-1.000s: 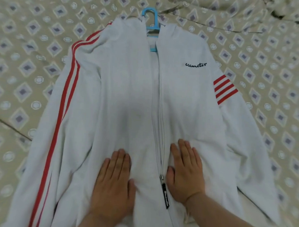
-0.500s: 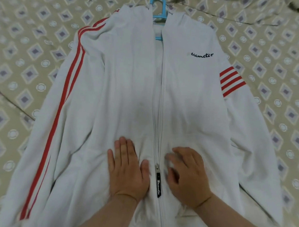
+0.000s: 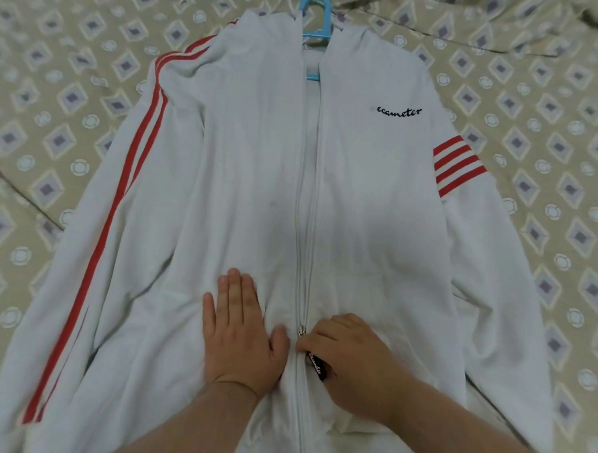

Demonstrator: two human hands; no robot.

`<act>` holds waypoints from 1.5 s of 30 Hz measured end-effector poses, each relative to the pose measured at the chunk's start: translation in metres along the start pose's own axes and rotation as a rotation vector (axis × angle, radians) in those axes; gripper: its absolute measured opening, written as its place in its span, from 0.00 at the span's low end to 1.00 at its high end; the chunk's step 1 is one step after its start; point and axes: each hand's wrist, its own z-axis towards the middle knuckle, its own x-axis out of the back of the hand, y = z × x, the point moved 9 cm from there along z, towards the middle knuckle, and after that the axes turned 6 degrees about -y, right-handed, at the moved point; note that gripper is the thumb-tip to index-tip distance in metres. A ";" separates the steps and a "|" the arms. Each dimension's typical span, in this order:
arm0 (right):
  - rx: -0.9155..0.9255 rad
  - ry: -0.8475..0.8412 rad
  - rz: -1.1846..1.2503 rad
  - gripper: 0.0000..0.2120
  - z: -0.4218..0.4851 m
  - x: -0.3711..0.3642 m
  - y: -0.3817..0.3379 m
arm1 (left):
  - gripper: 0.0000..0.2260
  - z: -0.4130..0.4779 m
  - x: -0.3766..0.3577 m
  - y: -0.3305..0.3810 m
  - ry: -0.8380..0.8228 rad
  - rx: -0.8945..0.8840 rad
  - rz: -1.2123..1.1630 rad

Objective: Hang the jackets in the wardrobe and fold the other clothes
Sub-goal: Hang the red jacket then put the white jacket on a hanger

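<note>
Left hand (image 3: 243, 333) flat on the white jacket (image 3: 258, 190), spread over the bed (image 3: 57, 78) on its hanger (image 3: 315, 13), right hand (image 3: 346, 362) apparently pinching the zip pull (image 3: 315, 364); yank without pinning the cloth and the zip could snag.

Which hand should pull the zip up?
Probably the right hand: it pinches the black zipper pull tab, while the flat left hand presses the white red-striped fabric jacket beside the zip.
</note>
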 end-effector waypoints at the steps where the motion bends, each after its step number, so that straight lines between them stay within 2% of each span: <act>1: -0.023 0.028 0.031 0.12 0.002 0.003 0.004 | 0.39 0.000 0.000 0.000 -0.003 0.000 0.005; 5: -0.188 0.174 0.128 0.07 0.011 0.019 0.019 | 0.40 -0.001 -0.001 -0.001 -0.019 0.002 0.001; 7: -0.236 0.197 0.143 0.05 0.019 0.025 0.023 | 0.40 0.000 -0.001 0.000 -0.029 0.004 -0.001; 8: -0.257 0.184 0.139 0.03 0.024 0.026 0.024 | 0.40 0.000 -0.002 0.000 -0.033 0.003 -0.002; 11: -0.314 0.064 0.136 0.12 0.041 0.025 0.027 | 0.41 0.000 -0.002 -0.001 -0.042 0.002 -0.019; 13: -0.350 -0.027 0.158 0.13 0.048 0.024 0.029 | 0.41 0.000 -0.003 0.000 -0.048 0.005 -0.030; 21: -0.491 0.093 0.199 0.10 0.069 0.072 0.052 | 0.45 0.001 -0.006 -0.001 -0.084 0.018 -0.031; 26: -0.494 0.148 0.212 0.10 0.093 0.100 0.065 | 0.44 0.000 -0.006 -0.001 -0.068 0.012 -0.050; 32: -0.413 0.055 0.187 0.09 0.114 0.101 0.076 | 0.44 0.001 -0.003 0.000 -0.016 -0.018 -0.093; 36: -0.351 0.105 0.187 0.07 0.127 0.116 0.087 | 0.44 0.002 -0.005 -0.001 -0.024 -0.010 -0.105; 40: -0.310 0.126 0.055 0.09 0.144 0.117 0.097 | 0.44 0.002 -0.004 0.000 -0.037 -0.016 -0.094; 45: -0.309 0.348 -0.155 0.11 0.131 0.097 0.097 | 0.44 0.001 -0.001 0.000 -0.023 -0.026 -0.111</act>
